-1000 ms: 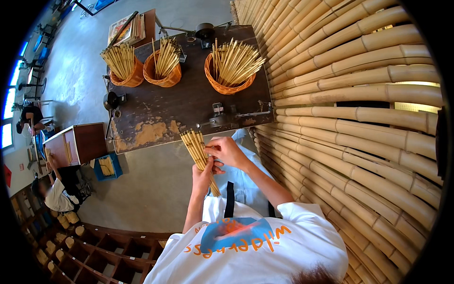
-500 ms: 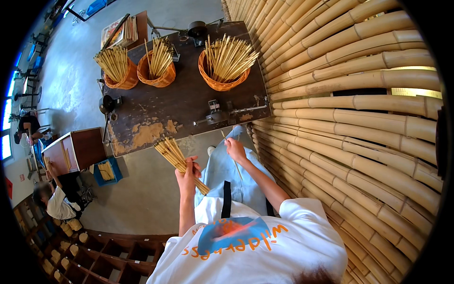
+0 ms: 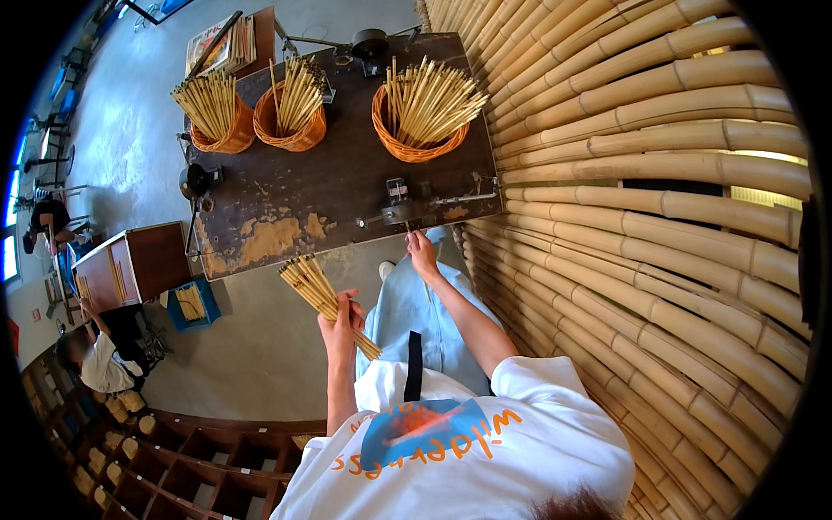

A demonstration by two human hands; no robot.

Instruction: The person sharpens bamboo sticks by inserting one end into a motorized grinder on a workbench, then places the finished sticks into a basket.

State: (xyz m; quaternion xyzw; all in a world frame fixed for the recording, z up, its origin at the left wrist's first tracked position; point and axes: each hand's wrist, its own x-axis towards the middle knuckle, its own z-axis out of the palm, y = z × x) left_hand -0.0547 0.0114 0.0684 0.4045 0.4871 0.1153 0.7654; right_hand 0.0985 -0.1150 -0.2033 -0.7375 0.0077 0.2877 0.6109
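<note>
My left hand (image 3: 341, 319) is closed round a bundle of thin bamboo sticks (image 3: 309, 286) that slants up to the left in front of the table. My right hand (image 3: 421, 253) grips a single bamboo stick (image 3: 427, 291), held upright along my view with its far end at a small black metal device (image 3: 396, 212) on the near edge of the worn dark table (image 3: 338, 191); whether it touches I cannot tell. Three wicker baskets (image 3: 218, 137) (image 3: 289, 132) (image 3: 419, 150) full of similar sticks stand along the back of the table.
A bamboo-pole wall (image 3: 650, 204) runs along the right. At the left stand a wooden cabinet (image 3: 158, 262), a blue crate (image 3: 196, 317) and a co-worker (image 3: 102, 364); another person (image 3: 54, 218) sits farther back. Wooden cubbyholes (image 3: 208, 446) lie low at the left.
My right hand has drawn one stick away from the bundle and moved right and forward to the table's edge. My left hand has shifted left with the bundle.
</note>
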